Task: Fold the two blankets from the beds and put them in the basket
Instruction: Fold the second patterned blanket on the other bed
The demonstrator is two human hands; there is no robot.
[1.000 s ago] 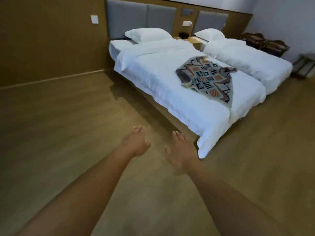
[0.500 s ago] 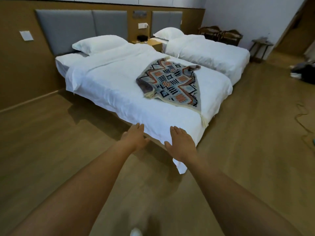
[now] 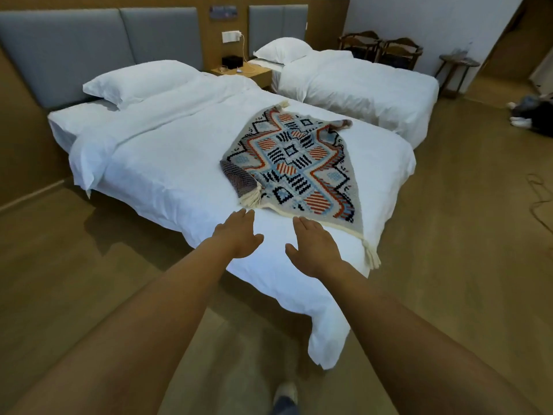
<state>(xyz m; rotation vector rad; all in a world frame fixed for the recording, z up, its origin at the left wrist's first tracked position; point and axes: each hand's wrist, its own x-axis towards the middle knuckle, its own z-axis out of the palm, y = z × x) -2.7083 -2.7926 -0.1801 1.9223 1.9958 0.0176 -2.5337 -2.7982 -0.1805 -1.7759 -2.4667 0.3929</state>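
A patterned blanket point(image 3: 294, 163) in grey, orange, blue and black with cream fringe lies spread on the near white bed point(image 3: 167, 163), one corner folded over at its left. My left hand point(image 3: 239, 235) is stretched out flat over the bed's near edge, fingers just short of the blanket's fringe. My right hand point(image 3: 314, 247) is held out beside it, fingertips close to the blanket's near edge. Both hands are empty. No second blanket and no basket are in view.
A second white bed point(image 3: 359, 82) stands behind, with a wooden nightstand point(image 3: 242, 71) between the two. Two dark chairs point(image 3: 383, 52) and a small side table point(image 3: 457, 67) line the far wall. Dark items point(image 3: 532, 115) lie on the wooden floor at right.
I have moved closer to the near bed. Both outstretched hands went from over the floor to over the bed's near edge, next to the blanket.
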